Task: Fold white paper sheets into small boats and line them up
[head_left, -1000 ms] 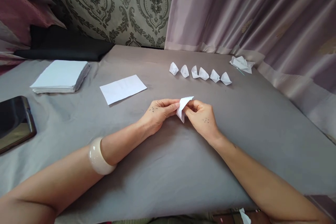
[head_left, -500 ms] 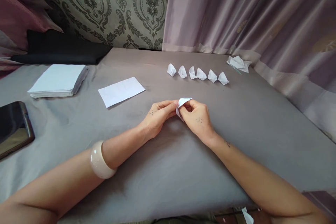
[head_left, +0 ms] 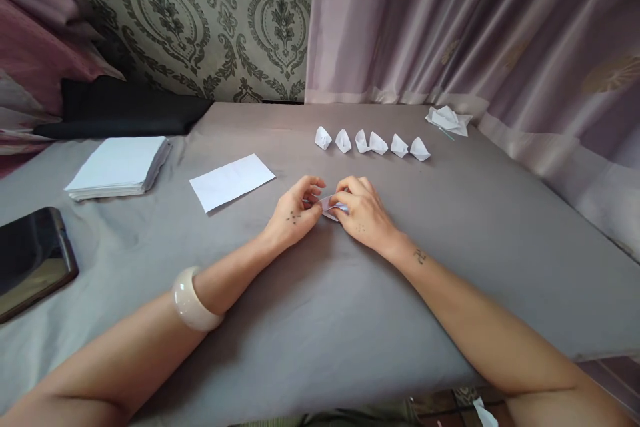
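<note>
A small piece of folded white paper [head_left: 329, 207] lies between my two hands, just above or on the grey cloth; most of it is covered by fingers. My right hand [head_left: 367, 213] pinches it from the right, fingers curled over its top. At its left end, the thumb and fingertips of my left hand [head_left: 295, 210] close on the edge, with the other fingers curled. Beyond the hands stands a row of several small folded paper boats [head_left: 378, 143]. To the left lies a flat white paper sheet [head_left: 233, 182].
A thick stack of white paper [head_left: 117, 165] sits at the left, with a dark phone [head_left: 35, 260] nearer me. Black cloth [head_left: 130, 107] lies at the back left. Crumpled white papers [head_left: 449, 121] rest at the far right by the purple curtain [head_left: 400, 27].
The folded paper has been turned and lowered, and now looks flatter. My right hand has rolled over, its fingers now on top. My camera view has shifted slightly.
</note>
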Demonstrator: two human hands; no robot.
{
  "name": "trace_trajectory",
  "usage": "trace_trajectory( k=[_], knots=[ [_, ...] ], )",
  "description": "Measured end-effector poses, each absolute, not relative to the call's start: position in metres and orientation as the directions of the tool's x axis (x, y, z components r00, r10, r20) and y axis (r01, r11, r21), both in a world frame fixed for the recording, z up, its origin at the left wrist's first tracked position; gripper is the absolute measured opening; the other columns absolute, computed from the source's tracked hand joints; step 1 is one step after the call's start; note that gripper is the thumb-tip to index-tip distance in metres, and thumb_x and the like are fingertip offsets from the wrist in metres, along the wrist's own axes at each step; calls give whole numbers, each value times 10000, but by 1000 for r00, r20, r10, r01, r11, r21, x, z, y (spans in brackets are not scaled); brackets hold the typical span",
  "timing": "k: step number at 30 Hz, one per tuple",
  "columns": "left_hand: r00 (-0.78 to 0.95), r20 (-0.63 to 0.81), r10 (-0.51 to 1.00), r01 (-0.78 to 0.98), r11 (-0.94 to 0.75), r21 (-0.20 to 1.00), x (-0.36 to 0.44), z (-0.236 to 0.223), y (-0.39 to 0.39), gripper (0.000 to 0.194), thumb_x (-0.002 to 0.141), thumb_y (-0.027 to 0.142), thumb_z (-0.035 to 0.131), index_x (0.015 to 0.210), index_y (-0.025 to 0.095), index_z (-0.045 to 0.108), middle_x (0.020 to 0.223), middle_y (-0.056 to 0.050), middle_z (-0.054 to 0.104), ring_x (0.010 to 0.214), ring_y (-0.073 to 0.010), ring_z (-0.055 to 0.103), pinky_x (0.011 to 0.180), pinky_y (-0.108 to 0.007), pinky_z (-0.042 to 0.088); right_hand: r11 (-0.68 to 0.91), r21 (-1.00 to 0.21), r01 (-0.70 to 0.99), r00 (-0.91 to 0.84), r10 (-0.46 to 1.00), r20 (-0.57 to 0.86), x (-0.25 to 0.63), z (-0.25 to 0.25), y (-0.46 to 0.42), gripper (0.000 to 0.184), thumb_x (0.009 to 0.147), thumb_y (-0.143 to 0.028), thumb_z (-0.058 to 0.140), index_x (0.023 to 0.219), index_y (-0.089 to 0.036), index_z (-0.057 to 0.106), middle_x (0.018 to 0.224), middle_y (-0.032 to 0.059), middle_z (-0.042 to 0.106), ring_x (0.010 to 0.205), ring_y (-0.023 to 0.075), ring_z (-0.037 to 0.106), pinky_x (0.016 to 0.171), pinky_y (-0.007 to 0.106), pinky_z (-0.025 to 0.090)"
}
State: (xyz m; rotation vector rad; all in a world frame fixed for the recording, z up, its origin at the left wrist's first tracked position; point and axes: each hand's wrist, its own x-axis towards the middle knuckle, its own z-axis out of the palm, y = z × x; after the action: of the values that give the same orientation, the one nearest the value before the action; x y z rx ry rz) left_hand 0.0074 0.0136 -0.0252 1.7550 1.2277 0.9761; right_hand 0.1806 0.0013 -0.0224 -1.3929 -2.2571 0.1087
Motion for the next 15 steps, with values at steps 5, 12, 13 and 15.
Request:
trace_trajectory(
  k=[5,12,13,15],
  knots=[
    [294,147,944,584,-300,754,13,-19,6,208,778,173,526,909,190,687,929,-37,653,772,-141,614,759,-269,485,313,-519,795,-217,947,238,184,-30,7,59,805,-216,655,783,-211,709,987,41,616,937,202,493,852,324,429],
    [350,70,934,810,-339,478,25,-8,7,227,839,225,477,847,213,704,953,-60,657,875,-208,623,715,-283,461,250,-471,846,-227,968,106,179,-18,8,143,879,-216,560,782,-188,661,994,56,630,965,205,521,795,308,430],
    [350,41,936,831,-330,448,26,-6,7,227,839,220,473,836,214,700,956,-62,654,882,-214,621,700,-282,456,234,-476,848,-220,972,86,179,-17,7,137,882,-223,560,792,-189,657,1002,56,632,970,202,528,797,303,428],
    [333,-2,943,859,-302,413,28,-3,7,225,837,212,468,832,214,693,954,-62,651,871,-215,622,669,-278,446,210,-497,842,-217,975,46,180,-14,7,110,880,-219,565,817,-190,651,1014,52,637,964,188,550,810,292,423]
  ],
)
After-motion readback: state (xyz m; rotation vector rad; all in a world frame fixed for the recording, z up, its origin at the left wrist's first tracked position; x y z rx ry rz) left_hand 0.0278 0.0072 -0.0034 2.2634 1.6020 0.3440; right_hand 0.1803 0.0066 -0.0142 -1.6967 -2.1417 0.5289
